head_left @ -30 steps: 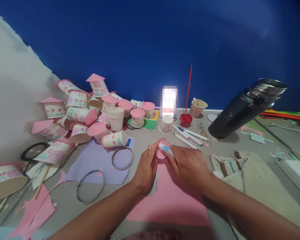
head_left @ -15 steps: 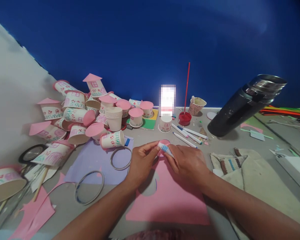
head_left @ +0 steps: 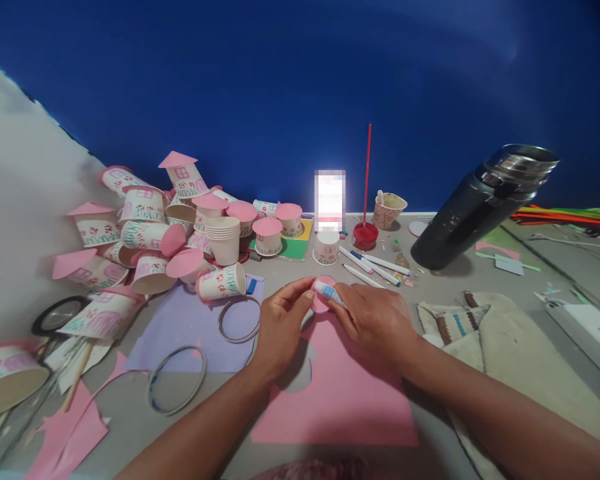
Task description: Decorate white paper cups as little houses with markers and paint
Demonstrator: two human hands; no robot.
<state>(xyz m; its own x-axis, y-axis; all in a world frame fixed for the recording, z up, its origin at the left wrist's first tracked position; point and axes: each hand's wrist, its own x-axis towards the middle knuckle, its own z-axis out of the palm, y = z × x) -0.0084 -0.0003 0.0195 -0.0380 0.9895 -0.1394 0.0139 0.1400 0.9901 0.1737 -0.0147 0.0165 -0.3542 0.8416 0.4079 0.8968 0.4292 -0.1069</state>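
Note:
My right hand (head_left: 377, 317) grips a white and blue glue stick (head_left: 327, 291), its tip against a small pink paper circle (head_left: 322, 308). The circle's left edge is pinched between the thumb and fingers of my left hand (head_left: 284, 323). Below both hands lies a pink paper sheet (head_left: 350, 400) with a rounded cut-out at its upper left. Just beyond the circle a white paper cup (head_left: 327, 248) with a drawn window stands on the table. Several capped markers (head_left: 375, 265) lie to the right of that cup.
Decorated paper cups with pink tops (head_left: 145, 237) are piled at the left, beside a stack of plain cups (head_left: 223, 240). Two grey rings (head_left: 177, 380) lie near purple paper (head_left: 165, 327). A dark flask (head_left: 475, 213) leans at the right above a beige cloth bag (head_left: 525, 353).
The view has shifted slightly. More of the pink circle shows around the glue stick, whose tip stays at the circle. Both hands keep nearly the same pose.

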